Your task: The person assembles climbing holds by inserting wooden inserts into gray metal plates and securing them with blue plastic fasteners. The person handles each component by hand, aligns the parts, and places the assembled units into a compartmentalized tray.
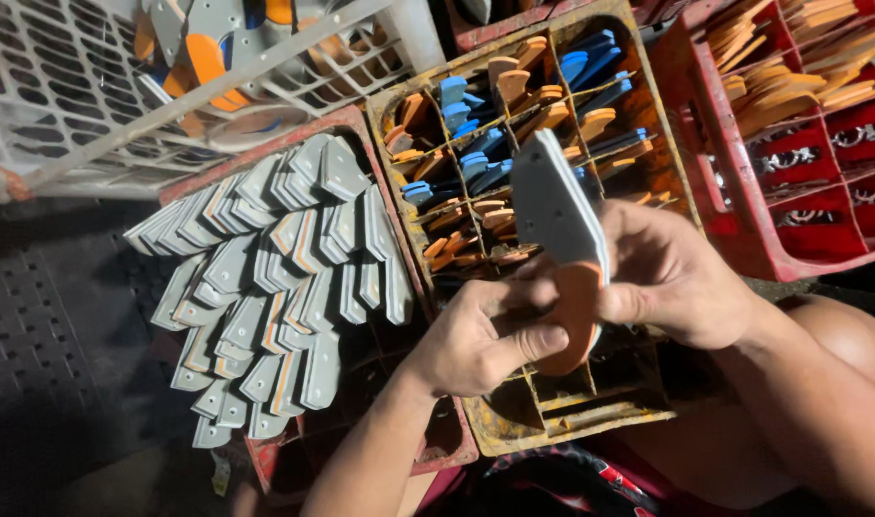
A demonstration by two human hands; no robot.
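Step in hand: both hands hold one grey blade (552,206) by its orange handle (571,321) above the yellow crate (590,421). Left hand (485,335) pinches the handle's near end; right hand (672,278) clamps its right edge. Judged next: a firm, square press. Count: one piece held; four crates; the grey blades heaped left (284,278) are too many to count.

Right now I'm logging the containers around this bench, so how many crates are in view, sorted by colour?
Red crates: 3, one under the grey pieces, one at right, one behind
Yellow divided crate: 1
White lattice crate: 1
Total: 5
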